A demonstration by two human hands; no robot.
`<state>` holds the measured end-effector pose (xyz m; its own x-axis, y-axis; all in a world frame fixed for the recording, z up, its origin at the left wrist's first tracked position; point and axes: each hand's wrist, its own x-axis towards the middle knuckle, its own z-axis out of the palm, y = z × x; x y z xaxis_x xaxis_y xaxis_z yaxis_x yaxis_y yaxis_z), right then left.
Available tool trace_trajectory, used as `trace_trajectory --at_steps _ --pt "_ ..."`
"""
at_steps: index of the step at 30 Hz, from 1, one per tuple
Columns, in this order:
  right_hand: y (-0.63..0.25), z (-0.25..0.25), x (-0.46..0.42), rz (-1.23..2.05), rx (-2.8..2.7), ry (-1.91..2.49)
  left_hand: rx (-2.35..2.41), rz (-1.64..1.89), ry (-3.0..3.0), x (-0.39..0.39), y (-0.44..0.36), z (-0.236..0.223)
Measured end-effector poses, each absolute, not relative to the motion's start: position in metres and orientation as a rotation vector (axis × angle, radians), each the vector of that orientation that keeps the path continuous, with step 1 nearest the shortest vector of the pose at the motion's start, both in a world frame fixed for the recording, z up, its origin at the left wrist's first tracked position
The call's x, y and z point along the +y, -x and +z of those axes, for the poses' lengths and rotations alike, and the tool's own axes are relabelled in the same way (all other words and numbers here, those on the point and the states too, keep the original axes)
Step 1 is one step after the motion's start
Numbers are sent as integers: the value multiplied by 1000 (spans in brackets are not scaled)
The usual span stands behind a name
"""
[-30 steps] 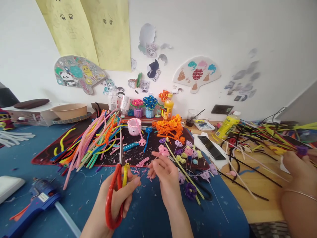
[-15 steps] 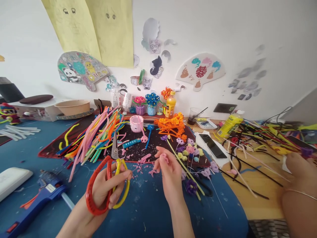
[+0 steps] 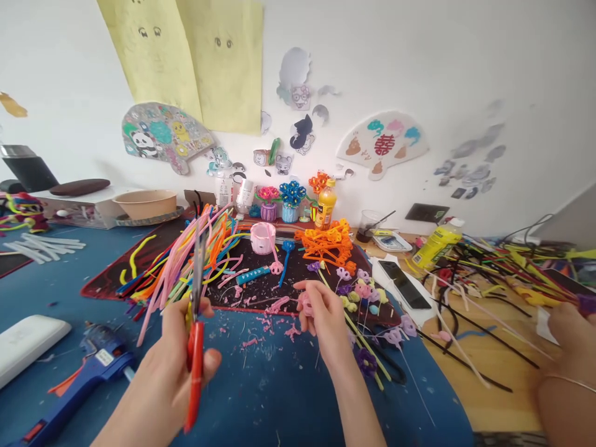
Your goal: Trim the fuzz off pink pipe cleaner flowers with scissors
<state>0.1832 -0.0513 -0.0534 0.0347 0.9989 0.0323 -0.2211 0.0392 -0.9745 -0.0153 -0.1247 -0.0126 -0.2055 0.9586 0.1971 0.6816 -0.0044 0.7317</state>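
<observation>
My left hand (image 3: 179,347) is closed round a pair of scissors (image 3: 196,366) with red and yellow handles, blades pointing up and slightly apart. In my right hand (image 3: 325,316), thumb and fingers pinch a small pink pipe-cleaner flower (image 3: 306,305). Pink fuzzy scraps (image 3: 279,305) lie on the mat between the two hands. Beyond them stand a pink pipe-cleaner pot (image 3: 263,239) and a blue stem (image 3: 285,261). Purple, yellow and pink flowers on wires (image 3: 363,288) lie to the right of my right hand.
A blue glue gun (image 3: 100,360) lies at left, near a white case (image 3: 30,347). Pipe cleaners (image 3: 181,261) are heaped at back left, orange pieces (image 3: 326,242) at back centre. A phone (image 3: 404,284) rests at right. Another person's hand (image 3: 570,335) is at the right edge.
My left hand has turned the scissors, so the red handle now faces me edge-on and the blades stand higher. My right hand keeps the pink flower. The camera view has shifted slightly.
</observation>
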Motion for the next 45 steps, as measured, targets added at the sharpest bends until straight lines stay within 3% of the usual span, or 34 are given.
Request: trace_trajectory --at_steps 8,17,27,45 --pt "-188 -22 -36 1281 -1293 987 2292 335 -2431 -135 45 -33" --pt "-192 -8 -23 1425 -1448 861 2112 380 -2788 -115 49 -32" --pt "-200 -14 -18 1499 -1496 822 2168 108 -2546 -110 47 -39" --pt "-204 -14 -19 1525 -1464 809 2069 106 -2400 -108 48 -36"
